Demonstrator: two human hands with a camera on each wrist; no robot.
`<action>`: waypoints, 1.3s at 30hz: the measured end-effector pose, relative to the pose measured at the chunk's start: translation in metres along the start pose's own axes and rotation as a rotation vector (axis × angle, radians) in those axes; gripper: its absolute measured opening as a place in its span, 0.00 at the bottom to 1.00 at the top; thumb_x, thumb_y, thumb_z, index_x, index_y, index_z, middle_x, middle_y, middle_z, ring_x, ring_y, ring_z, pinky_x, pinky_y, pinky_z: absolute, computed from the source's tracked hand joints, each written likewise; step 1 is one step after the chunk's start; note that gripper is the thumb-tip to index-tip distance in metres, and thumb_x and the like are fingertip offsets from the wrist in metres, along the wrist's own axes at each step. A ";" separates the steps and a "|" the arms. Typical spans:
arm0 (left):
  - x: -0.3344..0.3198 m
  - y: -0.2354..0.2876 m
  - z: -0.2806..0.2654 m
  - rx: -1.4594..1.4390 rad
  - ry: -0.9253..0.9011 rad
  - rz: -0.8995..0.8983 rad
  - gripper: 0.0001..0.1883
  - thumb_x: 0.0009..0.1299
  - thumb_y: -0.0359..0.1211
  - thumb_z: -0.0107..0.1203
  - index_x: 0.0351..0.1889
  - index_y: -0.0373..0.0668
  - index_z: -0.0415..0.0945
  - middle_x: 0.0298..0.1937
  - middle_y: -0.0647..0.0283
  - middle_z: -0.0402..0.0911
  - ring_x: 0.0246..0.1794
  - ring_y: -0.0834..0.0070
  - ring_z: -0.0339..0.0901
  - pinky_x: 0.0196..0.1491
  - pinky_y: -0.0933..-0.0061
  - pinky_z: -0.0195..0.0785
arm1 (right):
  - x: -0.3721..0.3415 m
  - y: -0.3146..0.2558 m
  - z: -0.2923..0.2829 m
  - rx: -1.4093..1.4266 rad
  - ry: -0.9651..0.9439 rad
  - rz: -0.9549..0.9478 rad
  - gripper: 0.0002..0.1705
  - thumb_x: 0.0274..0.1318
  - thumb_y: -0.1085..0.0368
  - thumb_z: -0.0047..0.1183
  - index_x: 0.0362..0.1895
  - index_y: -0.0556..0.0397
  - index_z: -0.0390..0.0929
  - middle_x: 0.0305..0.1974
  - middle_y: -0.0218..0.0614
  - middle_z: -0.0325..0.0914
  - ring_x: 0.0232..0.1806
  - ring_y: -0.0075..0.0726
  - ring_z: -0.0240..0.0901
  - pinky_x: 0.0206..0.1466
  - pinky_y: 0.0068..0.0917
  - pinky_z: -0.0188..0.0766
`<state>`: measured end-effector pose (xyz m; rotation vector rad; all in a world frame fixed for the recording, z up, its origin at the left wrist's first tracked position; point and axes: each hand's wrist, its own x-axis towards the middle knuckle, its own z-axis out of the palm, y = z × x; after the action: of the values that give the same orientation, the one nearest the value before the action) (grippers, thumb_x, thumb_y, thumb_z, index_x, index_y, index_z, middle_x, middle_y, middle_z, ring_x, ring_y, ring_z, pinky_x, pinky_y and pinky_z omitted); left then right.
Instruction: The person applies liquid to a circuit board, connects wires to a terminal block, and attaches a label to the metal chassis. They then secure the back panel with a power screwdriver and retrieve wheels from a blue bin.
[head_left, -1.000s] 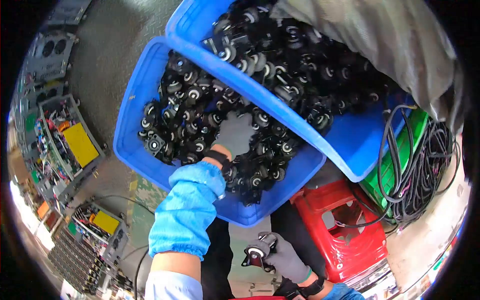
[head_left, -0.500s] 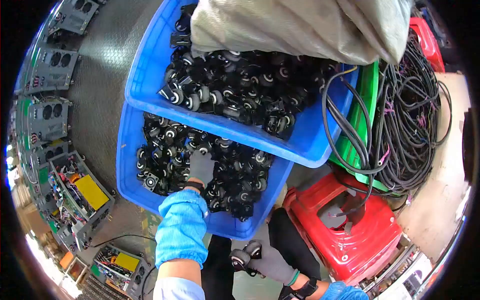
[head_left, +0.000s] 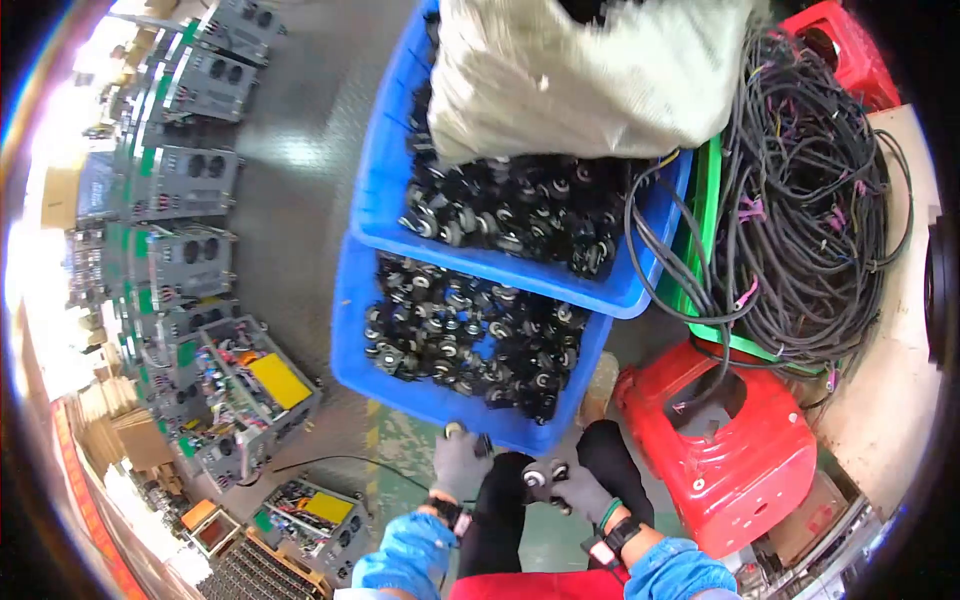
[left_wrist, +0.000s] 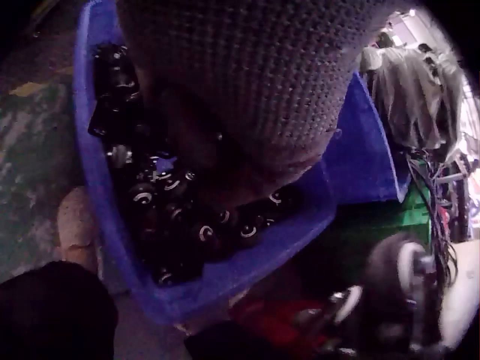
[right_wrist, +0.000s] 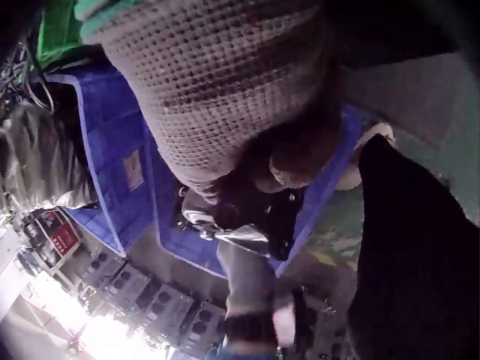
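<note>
My gloved left hand (head_left: 462, 467) is in front of the lower blue bin, gripping a small black caster wheel (head_left: 455, 429) at its fingertips. Close beside it, my gloved right hand (head_left: 585, 494) grips black casters with grey-white hubs (head_left: 534, 479) above my lap. The left wrist view is mostly filled by the glove (left_wrist: 247, 82), which hides much of the grip; blurred casters (left_wrist: 401, 274) show at lower right. A caster with a metal plate (right_wrist: 240, 234) sticks out below the right glove (right_wrist: 210, 97) in the right wrist view, near the left hand (right_wrist: 247, 270).
Several casters fill the lower blue bin (head_left: 350, 350) and the upper blue bin (head_left: 480, 265), partly covered by a woven sack (head_left: 580, 90). To the right are a red plastic stool (head_left: 740, 465) and coiled black cables (head_left: 810, 210). Metal equipment boxes (head_left: 190, 180) line the left.
My left hand has come out of the lower bin toward my lap, now with a caster. The right hand still holds its casters. The head view has shifted, showing more floor at left.
</note>
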<state>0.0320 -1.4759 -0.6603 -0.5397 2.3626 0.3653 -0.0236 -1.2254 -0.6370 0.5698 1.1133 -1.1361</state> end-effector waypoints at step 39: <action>-0.474 0.682 -0.142 0.006 0.535 1.255 0.16 0.48 0.42 0.68 0.29 0.42 0.80 0.37 0.51 0.79 0.40 0.48 0.76 0.44 0.51 0.71 | -0.778 0.251 -0.449 -0.122 1.505 -0.888 0.26 0.48 0.63 0.56 0.53 0.58 0.70 0.40 0.58 0.81 0.47 0.59 0.80 0.50 0.45 0.74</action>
<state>-0.0430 -0.8019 -0.1598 1.0707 2.9325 0.8120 0.0198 -0.4340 -0.1451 0.8830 2.9156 -1.2856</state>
